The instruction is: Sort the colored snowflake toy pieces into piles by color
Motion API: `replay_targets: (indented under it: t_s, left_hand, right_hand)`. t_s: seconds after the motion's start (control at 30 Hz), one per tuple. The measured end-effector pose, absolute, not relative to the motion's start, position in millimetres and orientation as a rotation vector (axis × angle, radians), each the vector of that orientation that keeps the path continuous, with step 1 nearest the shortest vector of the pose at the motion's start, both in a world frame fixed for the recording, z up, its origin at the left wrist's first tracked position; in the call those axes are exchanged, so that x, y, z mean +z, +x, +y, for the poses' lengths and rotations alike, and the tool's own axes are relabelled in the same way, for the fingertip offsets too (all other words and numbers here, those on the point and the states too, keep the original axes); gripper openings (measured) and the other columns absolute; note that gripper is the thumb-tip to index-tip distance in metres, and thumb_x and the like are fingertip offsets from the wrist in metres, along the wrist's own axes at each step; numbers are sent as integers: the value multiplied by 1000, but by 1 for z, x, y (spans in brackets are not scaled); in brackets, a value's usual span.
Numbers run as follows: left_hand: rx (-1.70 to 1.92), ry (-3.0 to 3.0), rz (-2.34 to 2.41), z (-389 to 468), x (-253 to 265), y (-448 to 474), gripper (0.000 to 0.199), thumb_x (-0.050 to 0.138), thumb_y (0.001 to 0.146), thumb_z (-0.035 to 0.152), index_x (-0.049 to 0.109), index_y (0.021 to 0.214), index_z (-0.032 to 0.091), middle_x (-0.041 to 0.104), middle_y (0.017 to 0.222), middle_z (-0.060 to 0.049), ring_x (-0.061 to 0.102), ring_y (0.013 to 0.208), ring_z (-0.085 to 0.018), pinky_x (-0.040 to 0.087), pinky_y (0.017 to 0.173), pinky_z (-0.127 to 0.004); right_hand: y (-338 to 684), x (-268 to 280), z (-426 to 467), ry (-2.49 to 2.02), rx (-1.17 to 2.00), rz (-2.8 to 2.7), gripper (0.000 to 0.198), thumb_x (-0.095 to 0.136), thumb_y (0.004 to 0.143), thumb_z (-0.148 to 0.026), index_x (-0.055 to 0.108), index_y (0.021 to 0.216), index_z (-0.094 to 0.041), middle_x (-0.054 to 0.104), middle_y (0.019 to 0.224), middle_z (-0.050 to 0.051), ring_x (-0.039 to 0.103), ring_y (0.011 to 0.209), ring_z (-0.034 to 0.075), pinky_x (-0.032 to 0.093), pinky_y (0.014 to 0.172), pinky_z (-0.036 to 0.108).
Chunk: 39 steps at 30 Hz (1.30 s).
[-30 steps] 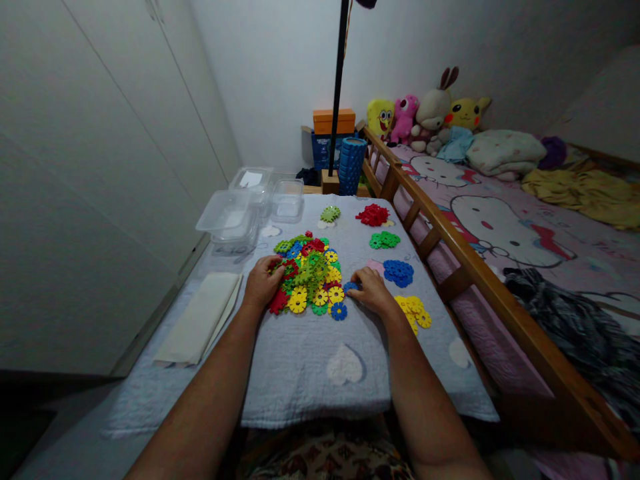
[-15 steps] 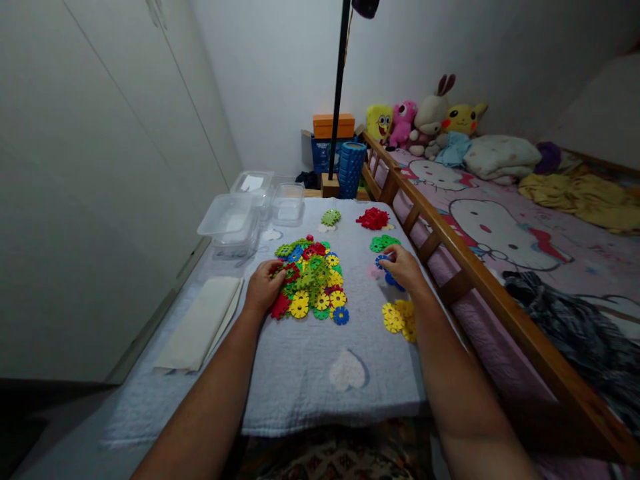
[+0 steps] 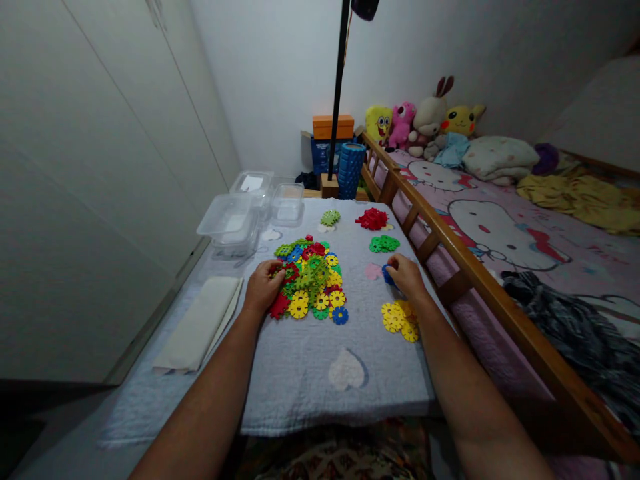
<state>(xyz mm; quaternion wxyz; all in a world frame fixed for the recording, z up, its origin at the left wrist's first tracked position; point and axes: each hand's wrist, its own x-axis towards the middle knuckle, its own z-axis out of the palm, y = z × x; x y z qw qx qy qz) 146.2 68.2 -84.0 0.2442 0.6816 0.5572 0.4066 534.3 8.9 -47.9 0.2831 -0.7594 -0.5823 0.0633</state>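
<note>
Right hand [image 3: 406, 276] has been brought from beside mixed pile [image 3: 313, 280] to blue pieces [image 3: 387, 274], so blue is grouped. Right grip narrow on blue; mixed pile's left edge touched by left hand [image 3: 263, 287]; firm hold by either cannot be told. Worktop [image 3: 363, 337] spans between; bed rail [image 3: 470, 262] near right forearm.

Pile [image 3: 311, 279] at centre of cloth [image 3: 295, 373]; sheet [image 3: 200, 323], left front; tubs [image 3: 230, 213], left rear; heap [image 3: 330, 218] behind; four heaps [image 3: 384, 244] in line at right. Bed [image 3: 480, 230] beyond the cloth's right edge; toys [image 3: 403, 125] at its far end.
</note>
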Motion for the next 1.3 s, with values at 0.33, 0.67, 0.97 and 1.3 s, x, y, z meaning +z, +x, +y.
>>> replay_targets:
  t_s: [0.33, 0.67, 0.97, 1.3]
  left_hand:
    - [1106, 1867, 1520, 68, -85, 145, 30, 55, 83, 41, 67, 103, 21, 70, 117, -9, 64, 110, -25, 48, 104, -42]
    - [1117, 1857, 1525, 70, -87, 146, 29, 56, 82, 40, 68, 102, 22, 70, 115, -8, 65, 107, -25, 50, 102, -41]
    - [1114, 1860, 1541, 68, -86, 146, 30, 56, 83, 42, 68, 101, 22, 70, 115, -9, 65, 108, -25, 49, 103, -41]
    - [1104, 1859, 1539, 68, -85, 146, 31, 55, 82, 42, 68, 101, 20, 70, 115, -9, 65, 105, -25, 50, 100, -42]
  right_hand:
    - [503, -49, 7, -2066, -143, -1657, 16, 63, 81, -15, 69, 94, -20, 64, 104, 12, 53, 101, 28, 40, 87, 38]
    - [419, -58, -18, -1693, 470, -1965, 20, 76, 79, -30, 62, 89, -20, 62, 92, 3, 54, 87, 19, 38, 78, 30]
    - [420, -60, -16, -1696, 641, -1894, 21, 77, 75, -23, 60, 86, -20, 59, 84, -1, 52, 79, 16, 35, 71, 27]
    - [422, -66, -14, -1617, 861, -1422, 9, 63, 72, -28, 58, 76, -20, 54, 66, -5, 50, 62, 13, 35, 59, 25]
